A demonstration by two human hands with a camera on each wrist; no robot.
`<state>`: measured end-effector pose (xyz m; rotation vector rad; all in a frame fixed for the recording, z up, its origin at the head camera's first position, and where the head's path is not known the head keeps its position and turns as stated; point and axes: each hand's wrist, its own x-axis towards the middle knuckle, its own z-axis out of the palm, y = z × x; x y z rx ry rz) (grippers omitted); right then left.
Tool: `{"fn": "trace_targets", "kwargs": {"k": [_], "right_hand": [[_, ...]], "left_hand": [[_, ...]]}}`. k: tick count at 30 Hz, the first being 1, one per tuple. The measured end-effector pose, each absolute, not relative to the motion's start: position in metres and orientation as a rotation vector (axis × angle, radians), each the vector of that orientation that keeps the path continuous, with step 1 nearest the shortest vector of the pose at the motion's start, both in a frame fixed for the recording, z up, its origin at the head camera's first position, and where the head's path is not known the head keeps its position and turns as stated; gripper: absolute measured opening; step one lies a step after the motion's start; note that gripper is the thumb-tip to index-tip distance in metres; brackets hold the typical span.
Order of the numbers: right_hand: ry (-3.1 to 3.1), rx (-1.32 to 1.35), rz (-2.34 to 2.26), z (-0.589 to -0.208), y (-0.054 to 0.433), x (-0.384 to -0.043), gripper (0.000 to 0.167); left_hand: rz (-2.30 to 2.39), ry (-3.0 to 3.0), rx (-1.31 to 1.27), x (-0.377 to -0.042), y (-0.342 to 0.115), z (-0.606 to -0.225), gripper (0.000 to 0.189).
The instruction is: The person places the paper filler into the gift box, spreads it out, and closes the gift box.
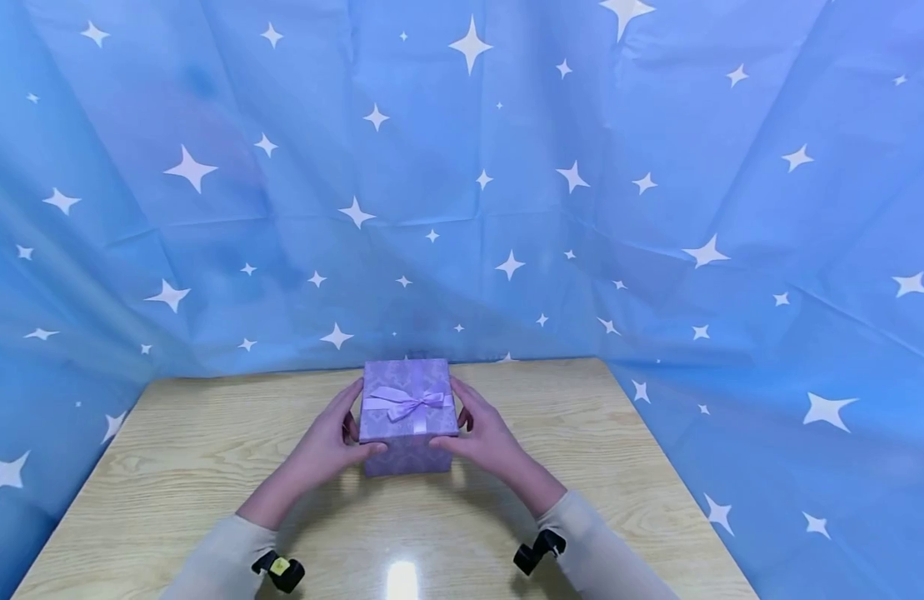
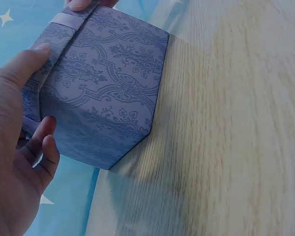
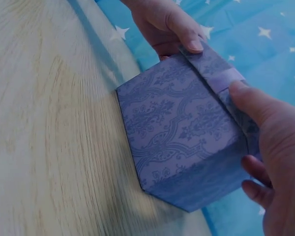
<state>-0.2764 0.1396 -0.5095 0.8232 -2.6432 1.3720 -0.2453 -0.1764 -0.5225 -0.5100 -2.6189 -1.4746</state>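
Note:
A purple patterned gift box (image 1: 409, 460) stands at the middle of the table's far part. Its lid (image 1: 402, 375) sits on top, with a pale ribbon and bow (image 1: 406, 404) across it. My left hand (image 1: 332, 435) grips the lid from the left, thumb on the front rim and fingers bent along the side. From the right, my right hand (image 1: 487, 433) grips it the same way. Both wrist views show the thumbs against the lid rim (image 2: 54, 56), above the embossed box wall (image 3: 162, 128). The far side of the box is hidden.
The wooden table (image 1: 229, 433) ends just behind the box, where a blue star-printed cloth (image 1: 432, 167) hangs. More of this cloth runs along both sides. A small black device (image 1: 279, 570) is strapped at the left wrist, another device (image 1: 540, 552) at the right.

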Motion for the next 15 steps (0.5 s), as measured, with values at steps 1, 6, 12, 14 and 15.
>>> {"fn": "trace_targets", "kwargs": {"k": [1,6,12,14,15], "right_hand": [[-2.644,0.824,1.374,-0.51,0.14,-0.277,0.11],[-2.666,0.83,1.394,-0.517,0.142,-0.279,0.11],[-2.681,0.822,1.415,-0.529,0.143,-0.278,0.11],[-2.682,0.821,1.418,-0.532,0.142,-0.277,0.111],[-2.682,0.819,1.421,-0.533,0.141,-0.277,0.111]], "left_hand": [[-1.485,-2.619,-0.51,-0.246,-0.176,-0.523,0.122],[-1.491,-2.624,-0.516,-0.247,-0.174,-0.529,0.122],[-1.497,-2.659,-0.511,-0.249,-0.172,-0.539,0.119],[-1.518,-2.662,-0.498,-0.248,-0.172,-0.541,0.119],[-1.528,-2.659,-0.492,-0.248,-0.171,-0.541,0.119]]}}
